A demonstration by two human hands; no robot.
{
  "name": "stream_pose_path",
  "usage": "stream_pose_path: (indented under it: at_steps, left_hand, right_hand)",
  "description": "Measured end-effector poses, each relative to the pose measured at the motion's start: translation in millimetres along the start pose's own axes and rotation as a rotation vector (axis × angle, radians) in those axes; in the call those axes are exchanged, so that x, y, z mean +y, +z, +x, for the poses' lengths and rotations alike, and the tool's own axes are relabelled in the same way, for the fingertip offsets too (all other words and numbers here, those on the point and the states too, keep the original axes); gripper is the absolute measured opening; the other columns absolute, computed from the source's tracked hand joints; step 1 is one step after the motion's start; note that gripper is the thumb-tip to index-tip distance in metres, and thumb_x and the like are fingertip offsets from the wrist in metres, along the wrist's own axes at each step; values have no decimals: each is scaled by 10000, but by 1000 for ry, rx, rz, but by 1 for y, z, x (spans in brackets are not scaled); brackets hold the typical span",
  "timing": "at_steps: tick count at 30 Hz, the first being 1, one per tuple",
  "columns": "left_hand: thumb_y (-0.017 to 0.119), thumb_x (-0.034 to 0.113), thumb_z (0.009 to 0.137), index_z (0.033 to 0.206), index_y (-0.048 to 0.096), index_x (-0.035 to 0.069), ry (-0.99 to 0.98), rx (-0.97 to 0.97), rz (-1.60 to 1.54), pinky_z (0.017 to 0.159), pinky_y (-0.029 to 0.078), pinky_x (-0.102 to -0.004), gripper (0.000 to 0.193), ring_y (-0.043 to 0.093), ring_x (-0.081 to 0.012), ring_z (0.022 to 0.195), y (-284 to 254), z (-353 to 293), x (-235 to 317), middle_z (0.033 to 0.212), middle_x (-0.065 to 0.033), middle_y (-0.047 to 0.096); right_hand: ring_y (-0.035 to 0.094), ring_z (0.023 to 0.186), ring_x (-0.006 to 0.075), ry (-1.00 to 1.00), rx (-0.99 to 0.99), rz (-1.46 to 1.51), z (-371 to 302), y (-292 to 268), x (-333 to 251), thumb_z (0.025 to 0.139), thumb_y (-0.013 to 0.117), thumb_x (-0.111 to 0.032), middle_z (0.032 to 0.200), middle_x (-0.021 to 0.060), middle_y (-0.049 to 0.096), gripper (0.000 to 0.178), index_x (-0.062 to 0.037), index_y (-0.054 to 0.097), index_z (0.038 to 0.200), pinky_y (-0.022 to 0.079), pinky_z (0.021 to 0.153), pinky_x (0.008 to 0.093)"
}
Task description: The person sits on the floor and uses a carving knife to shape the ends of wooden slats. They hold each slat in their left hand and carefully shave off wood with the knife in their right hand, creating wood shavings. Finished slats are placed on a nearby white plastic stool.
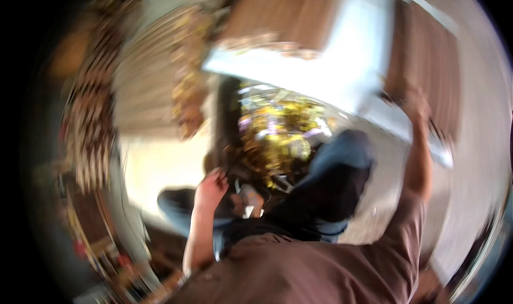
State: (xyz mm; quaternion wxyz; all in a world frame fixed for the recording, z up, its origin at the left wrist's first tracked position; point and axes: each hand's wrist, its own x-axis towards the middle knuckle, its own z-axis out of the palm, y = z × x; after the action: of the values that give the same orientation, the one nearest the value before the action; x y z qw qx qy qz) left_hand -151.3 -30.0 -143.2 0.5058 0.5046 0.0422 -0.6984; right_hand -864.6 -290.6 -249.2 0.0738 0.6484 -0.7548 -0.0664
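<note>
My right hand is stretched out to the near end of a stack of long brown strips on the white tabletop. Motion smears its fingers, and a small dark shape shows beside them over the white surface. My left hand hovers above my lap at the left, its fingers curled in. What lies in those fingers, if anything, I cannot make out. Another stack of brown strips rests farther back on the same white surface. The whole picture is blurred.
Below the table's near edge, between my knees, lies a heap of shiny yellow scraps. To the left stands a pale stack of strips with yellowish-orange ends, beside a bright cream surface. More brown piles line the far left.
</note>
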Motion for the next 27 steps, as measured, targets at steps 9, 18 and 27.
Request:
stream_pose_path:
  at_steps: [9, 18, 27]
  left_hand:
    - [662, 57, 853, 878, 577, 2, 287, 425, -163, 575, 547, -356, 104, 598, -233, 620, -56, 76, 71, 734, -114, 592]
    - [831, 221, 822, 909, 690, 42, 385, 765, -166, 612, 461, -361, 244, 589, -189, 720, -78, 166, 162, 894, -105, 649]
    - [819, 148, 816, 863, 681, 75, 351, 609, -256, 487, 429, -302, 164, 565, -167, 610, -140, 160, 163, 805, -65, 662]
  right_hand:
    - [658, 971, 431, -192, -88, 187, -7, -183, -139, 992, 541, -291, 1046, 230, 695, 306, -61, 706, 1110, 517, 835, 496]
    - [686, 666, 360, -733, -222, 324, -116, -280, -293, 904, 698, -306, 708, 174, 677, 243, -66, 679, 871, 545, 633, 441]
    - [680, 704, 398, -977, -468, 529, -195, -237, -373, 845, 755, -283, 735, 177, 686, 226, -74, 668, 833, 535, 668, 492]
